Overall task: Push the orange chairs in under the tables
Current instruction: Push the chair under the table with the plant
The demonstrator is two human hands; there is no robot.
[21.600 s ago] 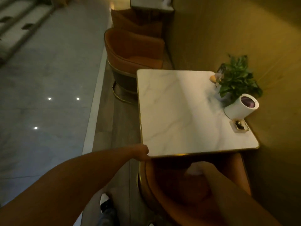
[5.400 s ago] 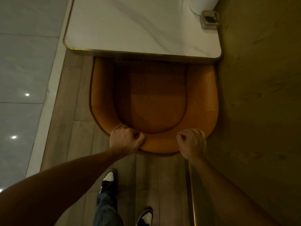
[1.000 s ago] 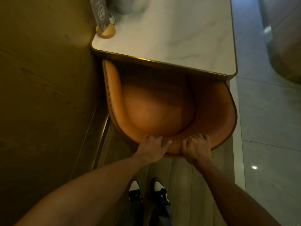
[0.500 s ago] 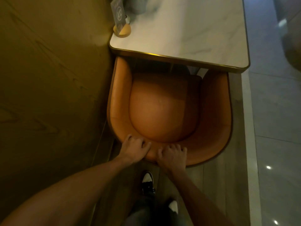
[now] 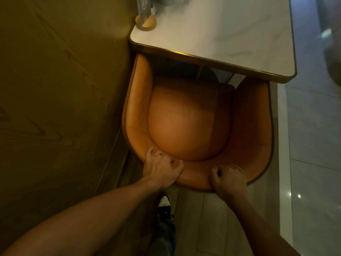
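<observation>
Orange chair (image 5: pixel 191 124) was seen from above, at about 12 o'clock from the person, with its front end partly under the near edge of the marble counter (image 5: pixel 230 34). The seat was mostly uncovered, and the left armrest reached further under the edge than the right one, so the chair seemed slightly turned. The step in hand was judged to be the pushing of this chair under the counter, and it was not yet finished.

The left hand (image 5: pixel 162 169) was closed over the curved backrest rim at about 7 o'clock of the chair, with the fingers hooked over the inner side. The right hand (image 5: pixel 228 179) was closed on the same rim at about 5 o'clock, well apart from the left. Both forearms were stretched forward and down.

For the next move, a straight push towards 12 o'clock would probably be needed, with somewhat more force from the right hand, because the wooden wall (image 5: pixel 64 89) stood just beside the chair at 9 o'clock. A small sign stand (image 5: pixel 145 17) was placed on the counter's corner by the wall.
</observation>
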